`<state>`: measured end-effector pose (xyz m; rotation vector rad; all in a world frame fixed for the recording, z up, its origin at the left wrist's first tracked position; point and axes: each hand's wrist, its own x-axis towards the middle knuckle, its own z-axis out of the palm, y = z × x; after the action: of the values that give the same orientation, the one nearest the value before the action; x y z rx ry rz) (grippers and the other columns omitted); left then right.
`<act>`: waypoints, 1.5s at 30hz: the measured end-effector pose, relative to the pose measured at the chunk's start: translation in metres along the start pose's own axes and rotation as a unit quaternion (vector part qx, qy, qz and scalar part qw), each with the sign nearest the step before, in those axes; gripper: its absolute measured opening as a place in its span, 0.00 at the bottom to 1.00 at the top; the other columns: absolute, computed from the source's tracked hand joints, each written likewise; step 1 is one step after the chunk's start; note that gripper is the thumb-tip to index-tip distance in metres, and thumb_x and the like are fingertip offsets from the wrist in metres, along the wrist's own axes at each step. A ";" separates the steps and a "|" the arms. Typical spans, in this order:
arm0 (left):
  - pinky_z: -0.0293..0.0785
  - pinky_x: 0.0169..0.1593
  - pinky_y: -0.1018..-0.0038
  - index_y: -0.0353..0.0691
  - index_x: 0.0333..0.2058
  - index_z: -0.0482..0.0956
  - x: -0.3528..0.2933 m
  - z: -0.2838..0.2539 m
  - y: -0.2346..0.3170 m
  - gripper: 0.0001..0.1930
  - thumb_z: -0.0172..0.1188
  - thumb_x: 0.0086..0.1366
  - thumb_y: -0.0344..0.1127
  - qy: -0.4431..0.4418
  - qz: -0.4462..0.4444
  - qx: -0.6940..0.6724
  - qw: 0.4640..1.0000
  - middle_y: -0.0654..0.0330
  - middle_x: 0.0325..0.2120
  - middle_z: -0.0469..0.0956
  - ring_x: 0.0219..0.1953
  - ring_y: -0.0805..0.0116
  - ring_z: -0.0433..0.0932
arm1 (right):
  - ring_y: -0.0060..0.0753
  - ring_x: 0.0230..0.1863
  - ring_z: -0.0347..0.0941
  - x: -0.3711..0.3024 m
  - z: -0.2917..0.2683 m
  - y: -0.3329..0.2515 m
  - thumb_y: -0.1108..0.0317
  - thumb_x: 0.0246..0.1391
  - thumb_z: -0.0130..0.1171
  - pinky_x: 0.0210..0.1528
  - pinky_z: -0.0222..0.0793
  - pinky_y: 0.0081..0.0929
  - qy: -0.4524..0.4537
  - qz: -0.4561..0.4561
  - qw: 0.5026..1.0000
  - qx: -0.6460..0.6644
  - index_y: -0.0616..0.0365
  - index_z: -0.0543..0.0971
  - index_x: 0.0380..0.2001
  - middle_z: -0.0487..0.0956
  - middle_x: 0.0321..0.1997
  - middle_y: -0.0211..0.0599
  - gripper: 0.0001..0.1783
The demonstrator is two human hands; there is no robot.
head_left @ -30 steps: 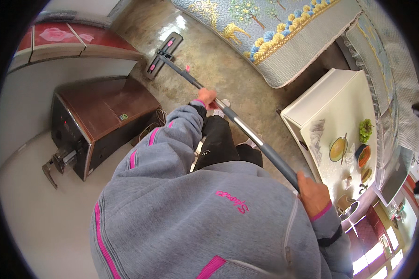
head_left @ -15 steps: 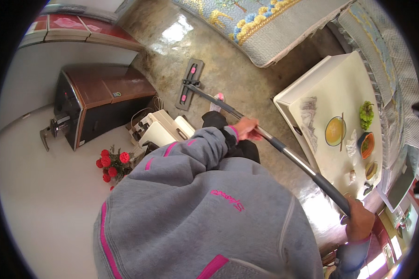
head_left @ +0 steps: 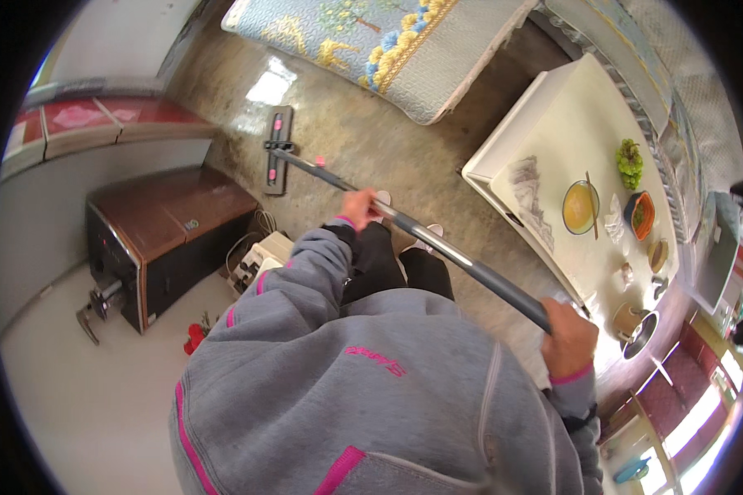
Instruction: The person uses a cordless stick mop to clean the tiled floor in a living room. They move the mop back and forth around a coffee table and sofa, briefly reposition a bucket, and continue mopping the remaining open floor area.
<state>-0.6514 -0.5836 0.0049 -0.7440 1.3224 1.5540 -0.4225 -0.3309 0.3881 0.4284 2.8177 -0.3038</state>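
Observation:
A flat mop runs slantwise across the view, its long handle dark grey and silver. Its narrow rectangular head, grey with pink parts, lies on the floor at the far left. My left hand is wrapped round the handle's middle, in front of my shoes. Round the upper grey grip at the handle's near end, my right hand is closed, beside the cream table. A small pink spot shows on the floor just right of the head.
A brown and black cabinet-like appliance stands on the left, with red flowers nearer me. A bed with a patterned quilt is ahead. The table holds a bowl, green grapes and an orange dish.
The mop head has moved left and slightly down in the view, and both hands have shifted left with the handle. My view has shifted too; both my shoes now show. Both grips stay closed.

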 end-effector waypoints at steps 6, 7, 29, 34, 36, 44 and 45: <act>0.73 0.20 0.65 0.40 0.23 0.67 0.037 -0.026 0.058 0.09 0.55 0.56 0.37 0.022 -0.017 0.096 0.995 0.61 0.14 0.66 0.15 0.63 0.72 | 0.37 0.20 0.70 0.049 -0.020 -0.034 0.76 0.42 0.49 0.20 0.64 0.31 -0.011 -0.015 1.000 -0.022 0.54 0.73 0.39 0.68 0.20 0.37 0.16; 0.73 0.20 0.65 0.40 0.23 0.67 0.033 -0.019 0.052 0.09 0.54 0.56 0.37 0.017 -0.024 0.127 0.992 0.61 0.14 0.66 0.15 0.63 0.72 | 0.38 0.21 0.70 0.042 -0.028 -0.034 0.77 0.42 0.49 0.20 0.63 0.31 -0.051 0.005 0.998 -0.020 0.53 0.73 0.40 0.68 0.21 0.37 0.18; 0.79 0.37 0.62 0.30 0.30 0.70 -0.138 0.222 -0.141 0.09 0.48 0.55 0.31 -0.284 -0.402 0.327 0.807 0.49 0.27 0.75 0.30 0.55 0.79 | 0.54 0.26 0.69 -0.254 -0.136 -0.013 0.81 0.33 0.47 0.27 0.61 0.41 -0.017 0.376 0.926 -0.007 0.60 0.76 0.34 0.70 0.20 0.47 0.19; 0.80 0.36 0.61 0.30 0.27 0.69 -0.147 0.257 -0.152 0.07 0.48 0.54 0.30 -0.315 -0.364 0.305 0.822 0.48 0.24 0.75 0.28 0.54 0.79 | 0.55 0.28 0.70 -0.284 -0.143 -0.040 0.81 0.33 0.51 0.30 0.63 0.40 0.020 0.409 0.909 -0.073 0.60 0.75 0.36 0.73 0.26 0.50 0.20; 0.80 0.34 0.61 0.32 0.25 0.68 -0.138 0.265 -0.148 0.06 0.48 0.54 0.30 -0.330 -0.345 0.285 0.831 0.49 0.22 0.75 0.26 0.54 0.79 | 0.55 0.30 0.71 -0.286 -0.132 -0.051 0.80 0.33 0.51 0.32 0.65 0.40 0.031 0.423 0.897 -0.123 0.60 0.76 0.37 0.74 0.29 0.49 0.20; 0.79 0.30 0.57 0.34 0.23 0.69 -0.056 0.253 -0.093 0.05 0.48 0.53 0.30 -0.259 -0.309 0.308 0.862 0.51 0.19 0.74 0.24 0.55 0.79 | 0.35 0.33 0.76 -0.192 -0.084 -0.106 0.75 0.37 0.60 0.34 0.70 0.30 -0.102 0.552 0.764 0.319 0.62 0.71 0.46 0.77 0.34 0.42 0.27; 0.79 0.30 0.58 0.33 0.22 0.70 -0.037 0.257 -0.078 0.06 0.49 0.53 0.30 -0.268 -0.300 0.324 0.856 0.51 0.19 0.75 0.25 0.54 0.79 | 0.28 0.31 0.75 -0.173 -0.083 -0.107 0.73 0.37 0.61 0.32 0.70 0.26 -0.111 0.580 0.627 0.508 0.63 0.70 0.48 0.77 0.33 0.39 0.28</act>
<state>-0.5355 -0.3465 0.0678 -0.2130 0.9551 0.6557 -0.3174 -0.4555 0.5356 2.0226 1.2882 -1.4064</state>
